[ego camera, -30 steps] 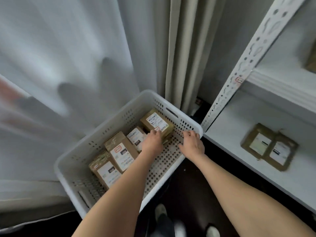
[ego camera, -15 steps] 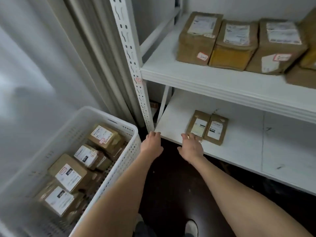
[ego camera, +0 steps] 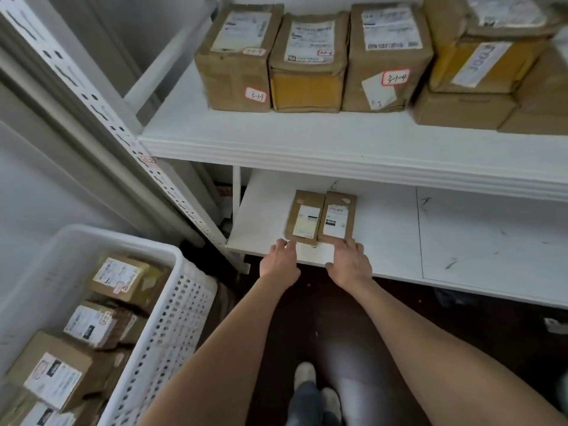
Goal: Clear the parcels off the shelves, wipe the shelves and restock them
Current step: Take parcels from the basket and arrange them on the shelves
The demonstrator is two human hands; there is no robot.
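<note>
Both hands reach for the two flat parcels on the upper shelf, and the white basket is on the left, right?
No, the two flat parcels lie on the lower shelf, not the upper one, as the head view shows. The left hand and right hand reach for them, and the white basket is on the left.

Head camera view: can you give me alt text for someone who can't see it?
The left hand and right hand reach to the near edges of two flat parcels lying side by side on a white lower shelf. Bigger boxes line the shelf above; a white basket of parcels stands at lower left.
</note>
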